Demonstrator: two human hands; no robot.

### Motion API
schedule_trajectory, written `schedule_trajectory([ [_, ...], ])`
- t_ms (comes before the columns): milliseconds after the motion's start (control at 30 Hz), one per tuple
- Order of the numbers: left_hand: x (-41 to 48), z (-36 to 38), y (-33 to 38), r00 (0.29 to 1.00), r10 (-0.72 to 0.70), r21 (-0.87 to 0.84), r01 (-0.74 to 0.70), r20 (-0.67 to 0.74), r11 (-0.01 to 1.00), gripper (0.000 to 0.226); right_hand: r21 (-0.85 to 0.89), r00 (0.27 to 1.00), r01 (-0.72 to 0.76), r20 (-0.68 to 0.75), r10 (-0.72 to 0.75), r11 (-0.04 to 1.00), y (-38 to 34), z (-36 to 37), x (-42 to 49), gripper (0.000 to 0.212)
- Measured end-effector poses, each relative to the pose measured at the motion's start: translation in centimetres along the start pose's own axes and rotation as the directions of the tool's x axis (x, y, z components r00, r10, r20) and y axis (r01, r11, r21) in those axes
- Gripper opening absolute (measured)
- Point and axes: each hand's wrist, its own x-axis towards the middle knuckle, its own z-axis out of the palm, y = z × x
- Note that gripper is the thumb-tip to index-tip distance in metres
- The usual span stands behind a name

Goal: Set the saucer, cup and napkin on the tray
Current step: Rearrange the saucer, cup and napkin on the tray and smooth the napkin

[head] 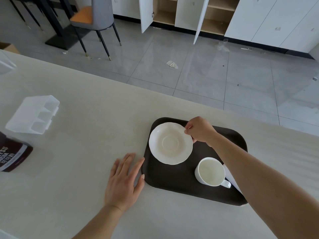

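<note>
Pinching the white saucer (170, 143) by its rim over the brown tray (179, 178), right hand (200, 129) in closed grip; left hand (123, 180) flat, empty on counter (86, 169); cup (211, 171) on tray, napkin (232, 178) partly hidden beside it; saucer placement unfinished.

Bright even daylight, soft faint shadows, wide-angle bending at edges

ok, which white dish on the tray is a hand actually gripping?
The saucer: the right hand pinches its far-right rim. The cup stands untouched at the near side of the tray.
</note>
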Motion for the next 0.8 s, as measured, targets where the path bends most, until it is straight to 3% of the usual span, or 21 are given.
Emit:
schedule_trajectory([
  [267,0.0,-0.2,0.1,1.000,0.005,-0.005,-0.005,-0.016,1.000,0.050,0.205,0.994,-0.084,-0.055,0.098,0.975,0.8,0.4,0.2,0.012],
  [800,0.0,-0.4,0.3,1.000,0.008,-0.004,-0.008,-0.023,1.000,0.050,0.531,0.969,-0.217,0.016,0.247,0.819,1.2,1.2,-0.2,0.004],
])
